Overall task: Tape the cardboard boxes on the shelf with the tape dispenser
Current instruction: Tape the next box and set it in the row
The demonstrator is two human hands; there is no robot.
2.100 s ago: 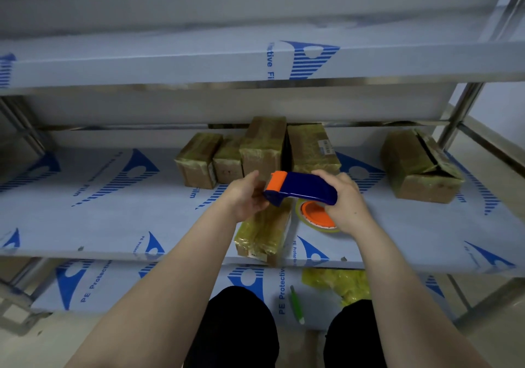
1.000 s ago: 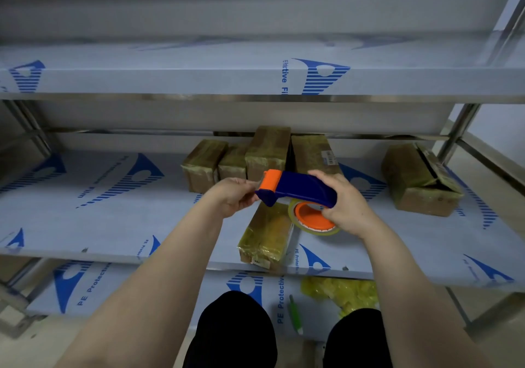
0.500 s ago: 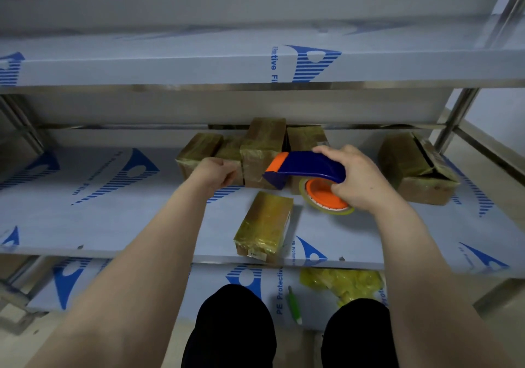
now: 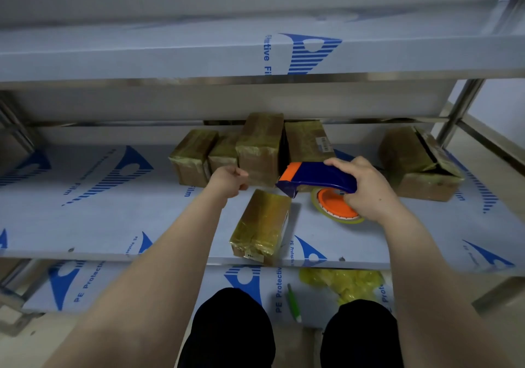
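Observation:
My right hand grips the handle of the blue and orange tape dispenser, holding it just above the middle shelf, its orange nose pointing left. My left hand hovers with curled fingers in front of the back row of boxes, and I see nothing in it. A tape-wrapped cardboard box lies near the shelf's front edge, between my hands. Several wrapped boxes stand in a row at the back. A larger box with an open flap sits to the right.
The upper shelf edge overhangs close above the boxes. A steel post stands at the right. On the lower shelf lie a wad of yellow tape and a green pen-like tool. My knees are below.
My left hand has left the dispenser's nose and moved left and back toward the row of boxes. My right hand has carried the dispenser to the right, away from the front box.

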